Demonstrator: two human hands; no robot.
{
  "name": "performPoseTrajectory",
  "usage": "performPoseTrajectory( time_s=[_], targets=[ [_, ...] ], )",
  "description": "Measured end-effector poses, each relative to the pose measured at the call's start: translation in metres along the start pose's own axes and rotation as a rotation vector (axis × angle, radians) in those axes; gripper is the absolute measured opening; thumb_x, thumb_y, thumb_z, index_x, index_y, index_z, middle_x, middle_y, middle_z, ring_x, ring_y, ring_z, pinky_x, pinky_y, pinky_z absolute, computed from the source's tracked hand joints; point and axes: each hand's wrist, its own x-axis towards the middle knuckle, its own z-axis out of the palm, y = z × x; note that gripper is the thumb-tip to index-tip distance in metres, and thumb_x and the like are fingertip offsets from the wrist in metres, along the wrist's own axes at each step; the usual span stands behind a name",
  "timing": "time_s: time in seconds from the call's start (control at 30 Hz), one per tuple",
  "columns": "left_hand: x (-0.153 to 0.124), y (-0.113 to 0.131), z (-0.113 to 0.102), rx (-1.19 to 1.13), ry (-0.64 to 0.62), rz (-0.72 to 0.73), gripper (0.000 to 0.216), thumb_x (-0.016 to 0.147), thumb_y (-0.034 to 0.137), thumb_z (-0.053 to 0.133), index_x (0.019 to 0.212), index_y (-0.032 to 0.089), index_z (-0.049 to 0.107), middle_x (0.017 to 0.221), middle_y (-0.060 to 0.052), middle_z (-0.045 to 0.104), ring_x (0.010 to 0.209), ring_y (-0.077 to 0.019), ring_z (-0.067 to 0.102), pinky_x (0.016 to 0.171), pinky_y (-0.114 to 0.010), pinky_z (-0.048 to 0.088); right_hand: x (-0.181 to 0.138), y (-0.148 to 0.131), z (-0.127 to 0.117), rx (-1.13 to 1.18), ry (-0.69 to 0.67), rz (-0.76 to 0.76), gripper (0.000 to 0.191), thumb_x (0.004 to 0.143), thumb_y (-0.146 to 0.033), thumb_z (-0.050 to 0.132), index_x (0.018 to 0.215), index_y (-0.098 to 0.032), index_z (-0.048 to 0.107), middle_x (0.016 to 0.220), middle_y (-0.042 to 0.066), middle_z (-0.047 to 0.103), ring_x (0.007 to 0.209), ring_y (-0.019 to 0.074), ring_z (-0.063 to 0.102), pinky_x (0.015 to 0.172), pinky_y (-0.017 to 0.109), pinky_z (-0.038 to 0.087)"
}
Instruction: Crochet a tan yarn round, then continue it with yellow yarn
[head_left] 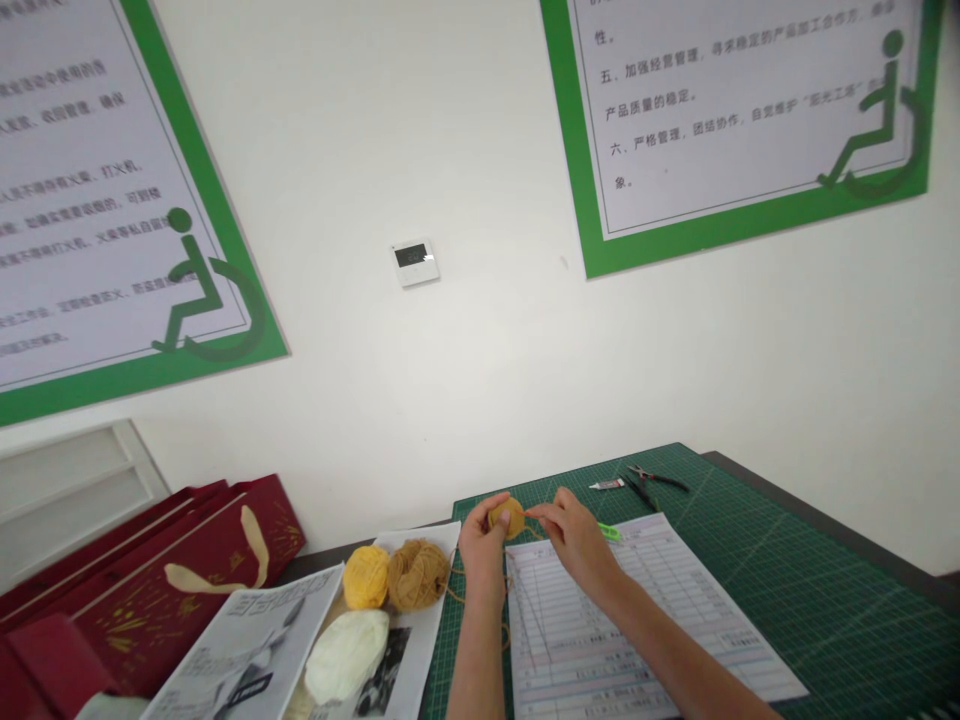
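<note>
My left hand (pixel 481 540) is closed around a small round mustard-yellow crocheted piece (pixel 505 518), thumb on its near face. At the right edge of that piece, my right hand (pixel 581 540) pinches what looks like a slim orange crochet hook (pixel 528 514), mostly hidden by the fingers. Loose brown yarn (pixel 454 590) hangs by my left wrist and trails toward a brown yarn ball (pixel 418 575). Left of this ball sits a yellow yarn ball (pixel 366 577), with a cream yarn ball (pixel 346 656) nearer to me.
A printed form (pixel 637 630) lies under my forearms on the green cutting mat (pixel 840 590). Pliers (pixel 664 479), a small white tube (pixel 607 485) and a bright green plastic item (pixel 609 532) are beyond it. Red gift bags (pixel 172 590) stand left, beside printed sheets (pixel 244 640).
</note>
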Motion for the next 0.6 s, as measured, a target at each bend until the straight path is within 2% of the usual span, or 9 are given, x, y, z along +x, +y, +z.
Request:
performPoseTrajectory(
  time_s=[0.3,0.6],
  targets=[
    [0.0026,-0.0084,0.0001,-0.054,0.014,0.013,0.031,0.059,0.023,0.074,0.088,0.013,0.076,0.082,-0.009,0.072,0.072,-0.0189,0.063,0.066,-0.030,0.048,0.0001,-0.0016,-0.0017,-0.044,0.007,0.000,0.030,0.090,-0.010,0.048,0.102,-0.023,0.072,0.080,0.002,0.048,0.071,0.0156,0.054,0.065,0.027,0.041],
    [0.0026,-0.0093,0.0001,-0.216,-0.013,-0.088,0.033,0.056,0.022,0.079,0.086,0.010,0.075,0.077,-0.010,0.073,0.067,-0.0180,0.064,0.064,-0.030,0.047,0.0007,-0.0085,-0.0056,-0.122,0.028,-0.002,0.030,0.091,-0.009,0.046,0.099,-0.021,0.073,0.078,0.003,0.048,0.069,0.0161,0.052,0.064,0.027,0.041]
  ],
)
